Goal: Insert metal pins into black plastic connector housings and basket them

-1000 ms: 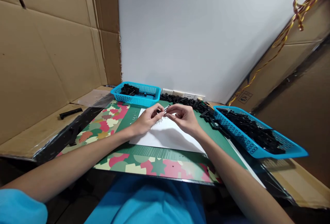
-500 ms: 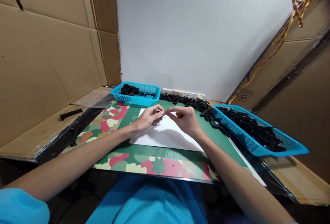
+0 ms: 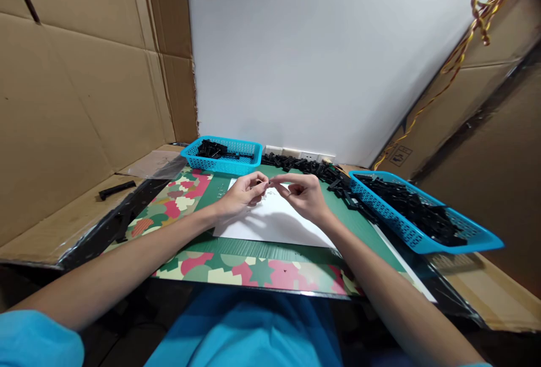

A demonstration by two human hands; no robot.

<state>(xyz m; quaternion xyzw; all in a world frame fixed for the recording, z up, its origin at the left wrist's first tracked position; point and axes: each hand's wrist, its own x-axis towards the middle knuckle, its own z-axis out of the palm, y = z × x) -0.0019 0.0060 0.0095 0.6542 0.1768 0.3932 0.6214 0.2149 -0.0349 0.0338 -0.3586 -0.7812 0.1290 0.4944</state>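
Observation:
My left hand (image 3: 244, 194) and my right hand (image 3: 303, 192) meet fingertip to fingertip above a white sheet of paper (image 3: 270, 231). The left thumb and fingers are closed in a pinch, with a tiny dark bit showing at their tips that is too small to name. My right index finger and thumb also pinch together at the same spot; what they hold, if anything, is hidden. Several tiny metallic-looking pieces (image 3: 270, 193) lie on the paper just below the fingertips. More small pins (image 3: 221, 190) rest on the green mat left of the paper.
A blue basket (image 3: 223, 166) with black parts stands at the back left, another blue basket (image 3: 406, 237) of black parts at the right. A heap of black plastic pieces (image 3: 304, 165) runs along the wall. One black piece (image 3: 117, 190) lies on cardboard at left. Twisted yellow wires (image 3: 459, 62) hang at right.
My hands stay fingertip to fingertip over the paper with hardly any movement. The whole view has shifted slightly.

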